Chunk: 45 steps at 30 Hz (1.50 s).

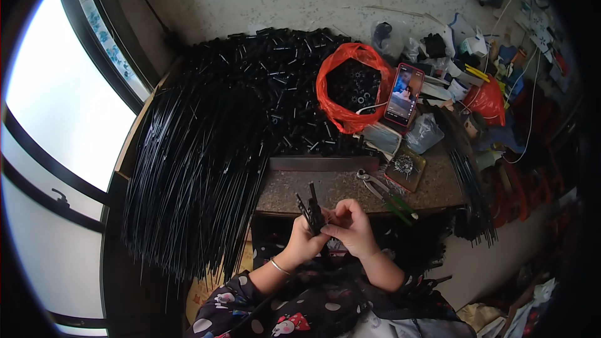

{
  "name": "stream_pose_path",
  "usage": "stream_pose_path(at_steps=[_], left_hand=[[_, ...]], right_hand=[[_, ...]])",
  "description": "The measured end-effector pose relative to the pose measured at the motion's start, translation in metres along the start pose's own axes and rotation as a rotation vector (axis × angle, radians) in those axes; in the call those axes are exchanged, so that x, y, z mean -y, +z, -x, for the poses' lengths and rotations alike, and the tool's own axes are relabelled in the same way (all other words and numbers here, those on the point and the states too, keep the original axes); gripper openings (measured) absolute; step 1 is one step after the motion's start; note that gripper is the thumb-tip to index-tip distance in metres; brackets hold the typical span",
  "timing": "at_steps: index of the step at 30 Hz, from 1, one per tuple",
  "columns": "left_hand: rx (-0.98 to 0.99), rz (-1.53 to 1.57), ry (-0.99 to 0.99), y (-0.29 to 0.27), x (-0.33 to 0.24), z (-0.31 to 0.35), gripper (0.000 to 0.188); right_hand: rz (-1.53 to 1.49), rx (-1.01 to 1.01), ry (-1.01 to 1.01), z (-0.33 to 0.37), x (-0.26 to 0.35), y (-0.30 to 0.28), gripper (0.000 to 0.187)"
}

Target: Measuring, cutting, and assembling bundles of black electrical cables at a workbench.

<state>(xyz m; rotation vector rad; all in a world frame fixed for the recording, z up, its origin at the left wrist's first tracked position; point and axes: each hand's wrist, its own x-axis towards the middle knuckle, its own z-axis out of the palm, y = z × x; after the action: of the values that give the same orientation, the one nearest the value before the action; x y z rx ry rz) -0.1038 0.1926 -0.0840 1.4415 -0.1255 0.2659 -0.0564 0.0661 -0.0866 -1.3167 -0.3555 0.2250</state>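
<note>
My left hand [305, 238] is closed around a small bundle of black parts [313, 218], with thin dark ends sticking up above the fingers. My right hand [355, 230] is right beside it, thumb and bent fingers pinched together at the bundle's side. What that pinch holds is too small to make out. Both hands are in front of the bench's near edge, above my lap. On the bench [294, 193] just beyond them lie pincers with green handles [391, 197].
Long thin black rods [194, 175] hang over the bench's left front. Behind lies a heap of short black tubular pieces [282, 81]. A red plastic bag [325, 97] holds small dark rings. Beside it are a phone [405, 94], a tray of metal bits [405, 166] and more rods [466, 181].
</note>
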Motion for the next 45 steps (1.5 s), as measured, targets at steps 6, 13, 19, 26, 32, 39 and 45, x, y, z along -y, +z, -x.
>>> stream_pose_path(at_steps=[6,13,19,26,32,39,45], left_hand=[[-0.006,-0.194,0.077,0.004,0.003,0.006,0.017],[0.182,-0.081,0.14,0.003,-0.089,-0.016,0.015],[0.157,0.176,0.017,-0.015,-0.113,-0.004,0.02],[0.224,-0.174,0.199,0.001,-0.11,-0.025,0.066],[0.032,-0.06,0.296,-0.027,-0.11,-0.035,0.117],[-0.117,-0.136,0.293,-0.022,-0.115,-0.032,0.115],[-0.202,-0.266,0.366,-0.02,-0.109,-0.032,0.106]], right_hand=[[0.399,0.115,-0.326,-0.007,0.031,-0.007,0.032],[0.847,0.005,-0.965,0.017,0.1,0.01,0.02],[1.358,-0.204,-0.421,0.027,0.03,-0.095,0.037],[0.835,0.036,0.13,0.026,-0.023,-0.134,0.021],[0.585,0.312,-0.235,0.042,0.11,-0.056,0.02],[1.493,0.117,-0.977,0.045,0.149,-0.038,0.02],[1.575,0.156,-1.057,0.042,0.157,-0.039,0.021]])
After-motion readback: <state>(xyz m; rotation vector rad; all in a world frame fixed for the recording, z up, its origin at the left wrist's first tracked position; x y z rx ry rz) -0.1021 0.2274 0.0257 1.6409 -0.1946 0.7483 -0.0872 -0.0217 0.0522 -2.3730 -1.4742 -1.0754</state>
